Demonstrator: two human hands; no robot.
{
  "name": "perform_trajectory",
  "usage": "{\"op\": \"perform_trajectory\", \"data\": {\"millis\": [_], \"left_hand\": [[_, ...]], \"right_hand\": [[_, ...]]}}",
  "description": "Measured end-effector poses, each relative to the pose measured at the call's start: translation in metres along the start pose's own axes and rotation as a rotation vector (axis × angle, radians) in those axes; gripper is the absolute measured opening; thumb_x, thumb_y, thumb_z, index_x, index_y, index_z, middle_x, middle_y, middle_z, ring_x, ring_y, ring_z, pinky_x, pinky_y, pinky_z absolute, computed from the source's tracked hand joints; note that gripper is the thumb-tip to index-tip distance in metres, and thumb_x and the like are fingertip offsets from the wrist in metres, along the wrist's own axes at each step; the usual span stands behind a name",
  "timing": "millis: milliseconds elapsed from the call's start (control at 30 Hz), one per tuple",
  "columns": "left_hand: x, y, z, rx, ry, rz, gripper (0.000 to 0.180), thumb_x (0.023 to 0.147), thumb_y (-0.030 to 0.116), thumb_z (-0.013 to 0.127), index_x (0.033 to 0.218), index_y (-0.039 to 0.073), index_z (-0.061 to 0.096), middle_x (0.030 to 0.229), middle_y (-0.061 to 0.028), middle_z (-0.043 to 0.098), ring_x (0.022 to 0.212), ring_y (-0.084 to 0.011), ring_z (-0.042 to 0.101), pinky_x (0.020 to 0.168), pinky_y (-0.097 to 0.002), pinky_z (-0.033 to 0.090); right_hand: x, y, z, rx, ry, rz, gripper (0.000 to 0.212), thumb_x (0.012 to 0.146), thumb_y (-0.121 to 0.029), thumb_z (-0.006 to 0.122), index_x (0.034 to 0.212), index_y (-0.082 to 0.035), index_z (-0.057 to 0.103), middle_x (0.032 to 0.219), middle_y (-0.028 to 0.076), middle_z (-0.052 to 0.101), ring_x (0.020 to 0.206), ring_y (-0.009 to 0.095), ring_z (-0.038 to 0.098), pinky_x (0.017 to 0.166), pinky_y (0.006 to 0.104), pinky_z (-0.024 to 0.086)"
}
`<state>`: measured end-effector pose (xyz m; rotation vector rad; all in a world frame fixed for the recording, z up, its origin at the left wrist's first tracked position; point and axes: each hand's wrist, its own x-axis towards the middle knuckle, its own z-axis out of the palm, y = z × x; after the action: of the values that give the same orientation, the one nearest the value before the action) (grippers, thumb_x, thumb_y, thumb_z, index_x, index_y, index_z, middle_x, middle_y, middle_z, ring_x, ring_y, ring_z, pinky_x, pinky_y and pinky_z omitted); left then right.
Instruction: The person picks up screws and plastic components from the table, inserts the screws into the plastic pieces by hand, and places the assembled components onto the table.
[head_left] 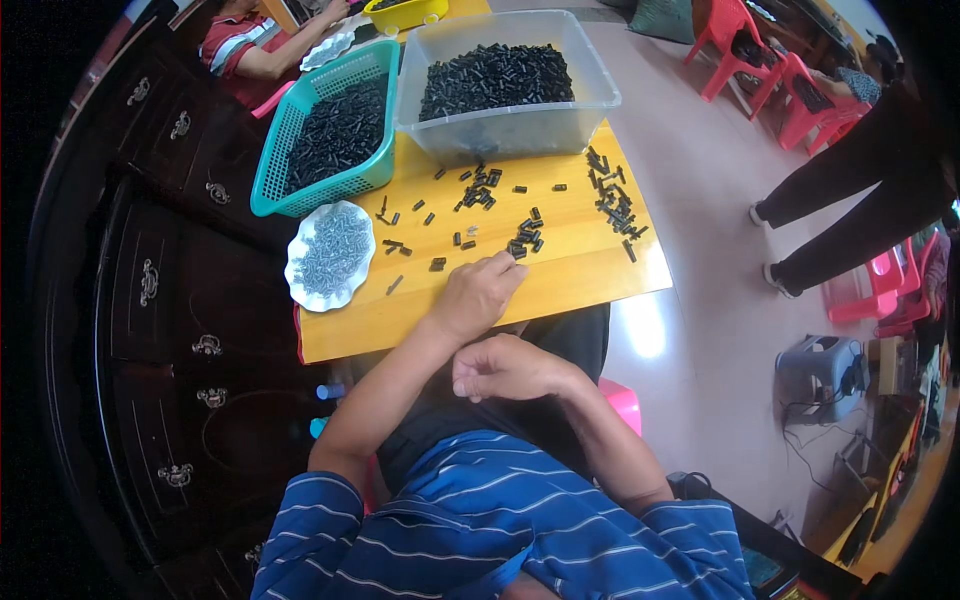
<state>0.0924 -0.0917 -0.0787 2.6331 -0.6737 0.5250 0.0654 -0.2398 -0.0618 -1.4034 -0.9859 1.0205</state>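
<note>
My left hand (480, 294) rests at the near edge of the yellow table, its fingers curled down beside a small pile of short black cylindrical pieces (526, 238). What its fingers hold, if anything, is hidden. Just below the table edge, over my lap, my right hand (508, 368) is closed with the fingers curled inward; I cannot make out anything in it. More black pieces lie loose across the tabletop, with a cluster (480, 188) farther back. To the left, a white scalloped dish (296, 270) holds many small silvery metal pieces.
A teal plastic basket (262, 190) and a clear plastic tub (500, 137), both filled with black pieces, stand at the back of the table (590, 270). Longer black pieces (615, 205) lie along its right side. Dark drawers (180, 270) flank the left. A person walks at right.
</note>
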Motion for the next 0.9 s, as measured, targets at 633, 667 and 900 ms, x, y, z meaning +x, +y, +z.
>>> {"op": "perform_trajectory", "data": {"millis": [633,667,900], "left_hand": [[-0.05,0.005,-0.034,-0.521,0.159,-0.584,0.02,0.086,-0.002,0.066,0.105,0.004,0.065,0.089,-0.0027,0.062,0.066,-0.009,0.057,0.059,-0.0226,0.047],[-0.053,0.006,-0.035,-0.776,0.238,-0.722,0.022,0.088,-0.003,0.065,0.109,0.002,0.064,0.091,-0.0011,0.061,0.068,-0.0038,0.053,0.06,-0.0193,0.045],[-0.047,0.02,-0.05,-0.734,0.263,-0.46,0.026,0.09,0.001,0.06,0.116,-0.001,0.062,0.092,-0.006,0.062,0.071,-0.0101,0.058,0.065,-0.0231,0.048]], "right_hand": [[0.004,0.003,-0.003,0.481,0.311,-0.021,0.016,0.098,-0.019,0.063,0.096,-0.003,0.062,0.081,0.0,0.062,0.075,0.007,0.058,0.071,0.0233,0.048],[0.004,0.002,-0.004,0.518,0.393,0.03,0.016,0.098,-0.019,0.062,0.097,-0.004,0.061,0.085,-0.001,0.062,0.079,0.007,0.058,0.075,0.0233,0.049],[0.004,-0.001,-0.008,0.643,0.57,-0.02,0.019,0.098,-0.024,0.062,0.107,-0.007,0.06,0.089,0.0,0.062,0.082,0.01,0.059,0.076,0.0237,0.047]]}}
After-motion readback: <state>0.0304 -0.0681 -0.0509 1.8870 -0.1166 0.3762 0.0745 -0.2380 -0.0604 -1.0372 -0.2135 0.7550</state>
